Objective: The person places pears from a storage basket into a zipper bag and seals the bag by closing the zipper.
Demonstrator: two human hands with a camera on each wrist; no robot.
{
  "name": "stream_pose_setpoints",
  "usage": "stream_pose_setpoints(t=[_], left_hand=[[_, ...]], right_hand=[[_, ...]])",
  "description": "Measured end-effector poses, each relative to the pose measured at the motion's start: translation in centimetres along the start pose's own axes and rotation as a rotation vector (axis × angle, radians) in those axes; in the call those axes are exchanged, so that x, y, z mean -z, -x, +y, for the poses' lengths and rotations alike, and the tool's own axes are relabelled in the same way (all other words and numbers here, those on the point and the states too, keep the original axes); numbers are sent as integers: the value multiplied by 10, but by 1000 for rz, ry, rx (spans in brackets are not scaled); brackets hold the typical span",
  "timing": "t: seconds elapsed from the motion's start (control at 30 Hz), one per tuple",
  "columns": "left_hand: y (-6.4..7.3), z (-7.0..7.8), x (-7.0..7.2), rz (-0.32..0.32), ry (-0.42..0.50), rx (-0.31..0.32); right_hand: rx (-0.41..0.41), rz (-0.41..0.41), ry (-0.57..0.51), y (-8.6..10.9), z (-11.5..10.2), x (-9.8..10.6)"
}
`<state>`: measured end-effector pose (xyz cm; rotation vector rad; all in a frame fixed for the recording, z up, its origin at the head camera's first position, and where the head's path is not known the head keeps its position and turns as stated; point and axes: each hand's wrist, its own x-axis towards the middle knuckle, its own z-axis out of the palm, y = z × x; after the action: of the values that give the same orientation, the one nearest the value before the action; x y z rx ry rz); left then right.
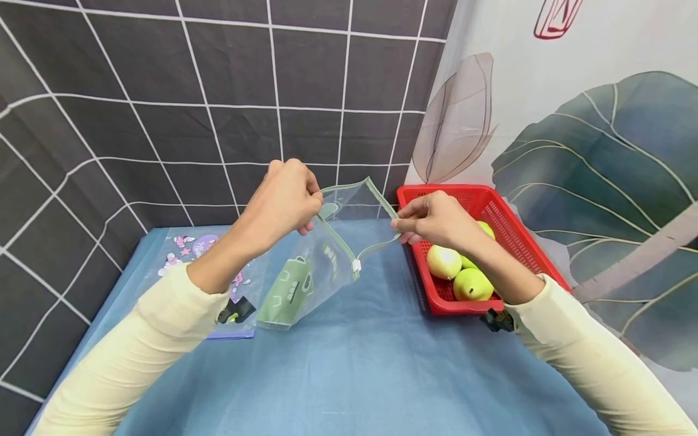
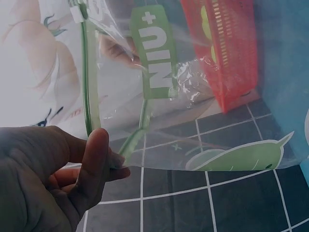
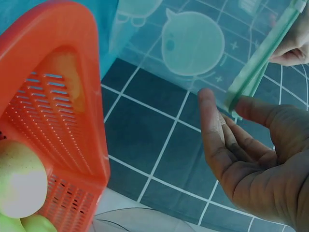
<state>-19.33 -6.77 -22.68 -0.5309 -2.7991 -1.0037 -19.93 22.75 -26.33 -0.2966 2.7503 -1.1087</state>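
A clear zip bag (image 1: 287, 292) with green cartoon prints and a green-edged mouth hangs between my two hands, its mouth spread into a diamond shape. A white slider (image 1: 356, 265) sits at the near corner of that mouth. My left hand (image 1: 289, 197) pinches the left part of the rim between thumb and fingers. On the opposite side my right hand (image 1: 438, 221) holds the rim at its fingertips; in the right wrist view the thumb lies against the green edge and the index finger stands a little apart. Only prints show on the bag; I see nothing inside.
Right of the bag, a red plastic basket (image 1: 526, 251) holds several yellow-green round fruits (image 1: 473, 284), partly behind my right forearm. Flat on the blue cloth (image 1: 354, 363) at left lies a clear bag with purple prints (image 1: 180, 257). A dark gridded backdrop (image 1: 311, 72) rises behind.
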Motion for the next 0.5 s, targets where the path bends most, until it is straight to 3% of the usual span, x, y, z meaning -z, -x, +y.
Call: stream_pose_setpoints(t=[0.3, 0.5], left_hand=[[-3, 4, -6, -14, 22, -17], [-3, 7, -8, -20, 60, -10]], right_hand=[[-19, -31, 24, 5, -5, 9], [-62, -10, 53, 8, 6, 21]])
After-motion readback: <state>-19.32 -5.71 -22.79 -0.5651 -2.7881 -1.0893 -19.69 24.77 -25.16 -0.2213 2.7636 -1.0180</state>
